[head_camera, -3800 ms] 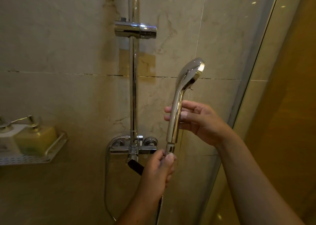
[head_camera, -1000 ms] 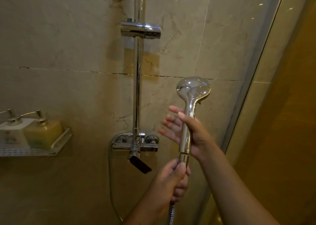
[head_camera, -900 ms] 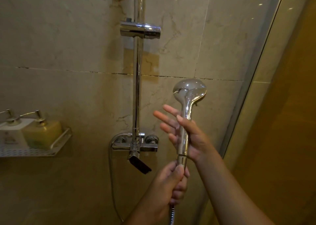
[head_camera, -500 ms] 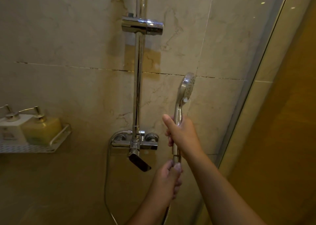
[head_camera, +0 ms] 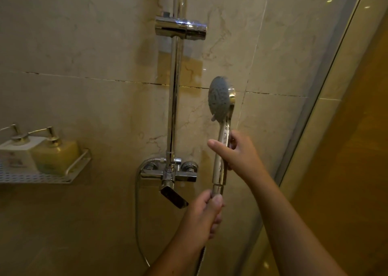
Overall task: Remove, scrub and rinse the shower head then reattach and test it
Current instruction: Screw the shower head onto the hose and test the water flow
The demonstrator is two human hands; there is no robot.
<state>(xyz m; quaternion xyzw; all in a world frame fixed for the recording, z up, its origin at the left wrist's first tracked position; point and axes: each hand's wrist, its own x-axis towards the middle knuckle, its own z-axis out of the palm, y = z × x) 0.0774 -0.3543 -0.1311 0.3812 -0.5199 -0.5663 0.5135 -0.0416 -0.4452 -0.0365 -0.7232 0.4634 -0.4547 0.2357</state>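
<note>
Far left, a white perforated shelf [head_camera: 31, 178] juts from the marble wall [head_camera: 84, 45]. A white pump bottle [head_camera: 12, 152] stands at its left end, and a yellow pump bottle [head_camera: 55, 156] is right against it, near the shelf's right corner. A dark grout line runs across the tiles above.

Mid-wall now: the metal hose [head_camera: 136, 212] loops down from the chrome mixer [head_camera: 168, 173], whose lever [head_camera: 173, 196] is angled down to the right. The slide rail [head_camera: 175, 87] climbs from it to the bracket [head_camera: 180, 27].

Just right of the rail, the shower head [head_camera: 219, 99] is held upright off the wall, its grey spray face turned left. The left hand [head_camera: 201, 215] is clenched round the fitting at the handle's base. The right hand [head_camera: 237, 154] wraps the handle higher up, thumb jutting left.

At the right edge, a glass panel [head_camera: 319, 87] slants past, amber-lit beyond.
</note>
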